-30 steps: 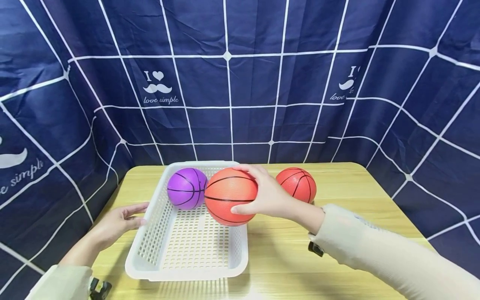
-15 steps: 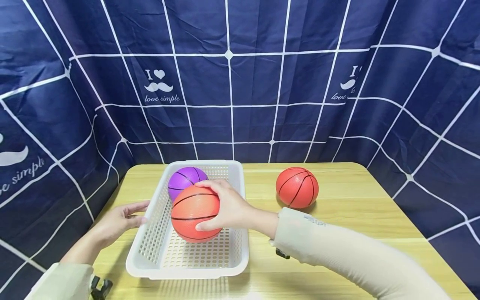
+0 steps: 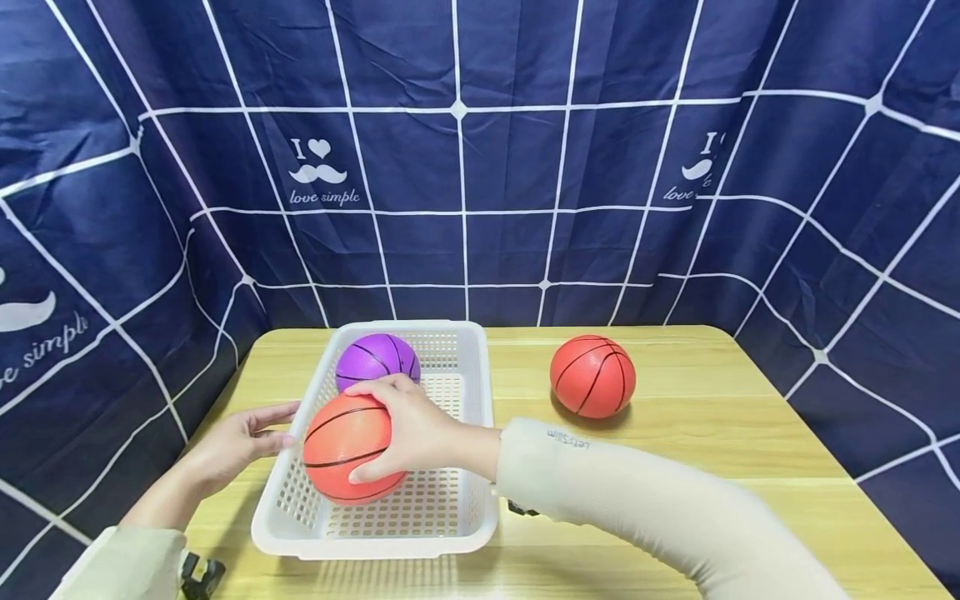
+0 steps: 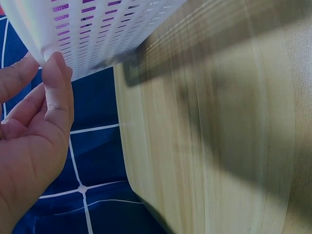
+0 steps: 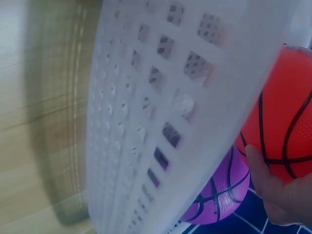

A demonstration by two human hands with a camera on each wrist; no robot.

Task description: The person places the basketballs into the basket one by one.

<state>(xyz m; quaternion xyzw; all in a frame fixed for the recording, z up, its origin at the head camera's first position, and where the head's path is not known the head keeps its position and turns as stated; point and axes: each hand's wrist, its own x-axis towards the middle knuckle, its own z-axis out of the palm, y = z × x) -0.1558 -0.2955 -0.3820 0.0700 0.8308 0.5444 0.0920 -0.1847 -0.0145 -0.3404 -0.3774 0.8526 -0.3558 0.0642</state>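
Note:
An orange-red toy basketball (image 3: 347, 448) is in the grip of my right hand (image 3: 408, 429), over the near left part of a white plastic basket (image 3: 390, 547). The fingers lie over the ball's top and the thumb in front of it. In the right wrist view the same ball (image 5: 280, 117) shows past the basket's wall. Behind it in the basket sits a purple basketball (image 3: 375, 354), partly hidden. My left hand (image 3: 225, 446) pinches the basket's left rim; the left wrist view shows that hand (image 4: 41, 131) with thumb and fingers at the rim.
Another red basketball (image 3: 592, 377) rests on the wooden table (image 3: 645, 467), right of the basket. A dark blue curtain (image 3: 502, 167) with white lines stands behind the table and along both sides.
My right hand has carried the orange-red ball left and nearer to me, from the basket's right rim to its left part. The left hand stays at the rim.

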